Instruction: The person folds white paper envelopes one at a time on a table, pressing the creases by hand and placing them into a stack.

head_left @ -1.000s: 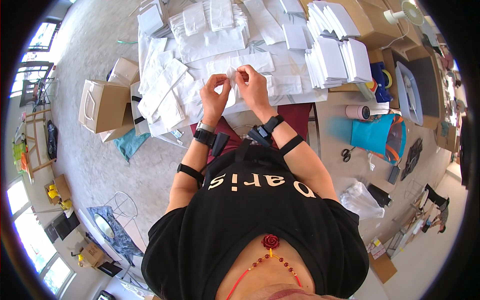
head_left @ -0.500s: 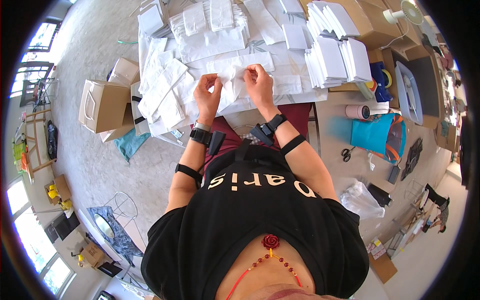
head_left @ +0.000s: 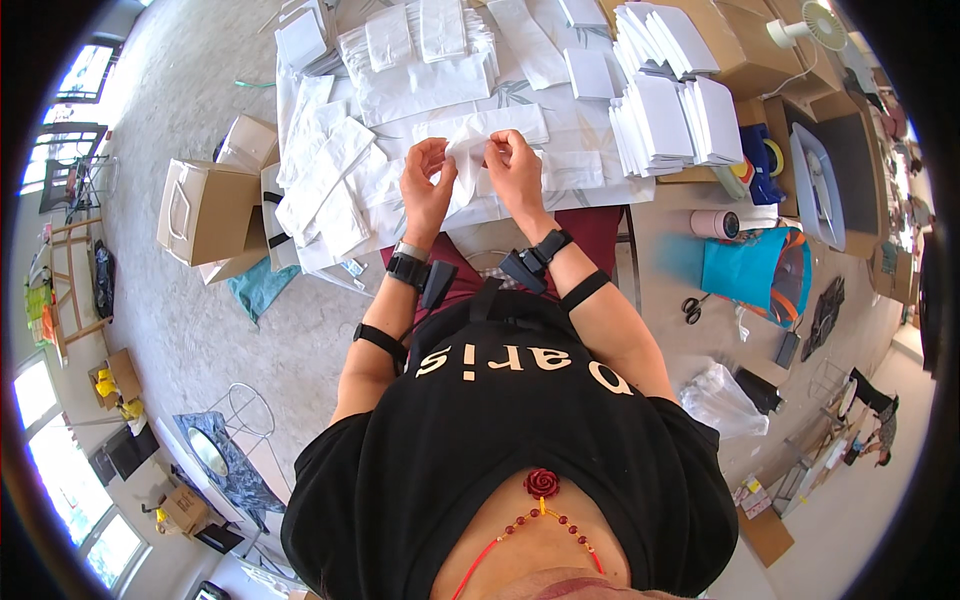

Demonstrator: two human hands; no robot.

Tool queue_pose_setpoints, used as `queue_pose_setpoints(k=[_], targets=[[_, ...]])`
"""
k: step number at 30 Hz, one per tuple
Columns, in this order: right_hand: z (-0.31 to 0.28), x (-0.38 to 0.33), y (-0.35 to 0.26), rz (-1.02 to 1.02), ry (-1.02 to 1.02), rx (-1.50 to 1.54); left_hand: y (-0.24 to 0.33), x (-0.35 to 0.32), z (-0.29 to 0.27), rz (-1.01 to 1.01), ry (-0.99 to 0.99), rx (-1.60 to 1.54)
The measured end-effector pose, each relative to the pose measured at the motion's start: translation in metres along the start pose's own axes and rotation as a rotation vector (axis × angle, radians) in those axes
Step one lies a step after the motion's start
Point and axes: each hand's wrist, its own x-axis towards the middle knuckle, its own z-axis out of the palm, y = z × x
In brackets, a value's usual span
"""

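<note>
Between my hands, over the near edge of the table, is a thin white sheet [head_left: 465,160], translucent and creased; whether it is a flat bag or a single layer I cannot tell. My left hand [head_left: 426,188] pinches its left side with thumb and fingers. The right side is gripped by the fingertips of my right hand [head_left: 515,175]. Behind and beside it lie flat white strips [head_left: 572,169] of similar material. A loose heap of white folded pieces [head_left: 335,185] spreads to the left. Farther back sits a layered white pile [head_left: 425,90].
Stacks of white folded cards or packets [head_left: 650,120] stand at the table's right. Beyond them are cardboard boxes [head_left: 745,50], a small fan [head_left: 820,25] and a blue bag [head_left: 740,272]. Scissors [head_left: 692,309] lie on the floor. Brown boxes [head_left: 205,215] stand left of the table.
My left hand has moved slightly right, toward my right hand. The white sheet between them is bunched closer together and raised a little. My right hand has barely shifted.
</note>
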Motion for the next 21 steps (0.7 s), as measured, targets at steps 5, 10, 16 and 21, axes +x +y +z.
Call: queue_pose_setpoints(k=[5, 10, 16, 21], targets=[[-0.002, 0.000, -0.002, 0.017, -0.006, -0.020, -0.008, 0.003, -0.004, -0.010, -0.008, 0.056], [-0.003, 0.001, 0.001, 0.029, -0.006, -0.012, -0.011, 0.001, -0.003, 0.003, 0.000, 0.096], [-0.002, 0.001, 0.003, 0.040, 0.002, -0.003, -0.024, 0.003, -0.006, -0.014, 0.007, 0.072], [-0.002, 0.001, 0.006, 0.032, 0.012, -0.013, -0.024, 0.003, -0.005, -0.018, 0.029, 0.080]])
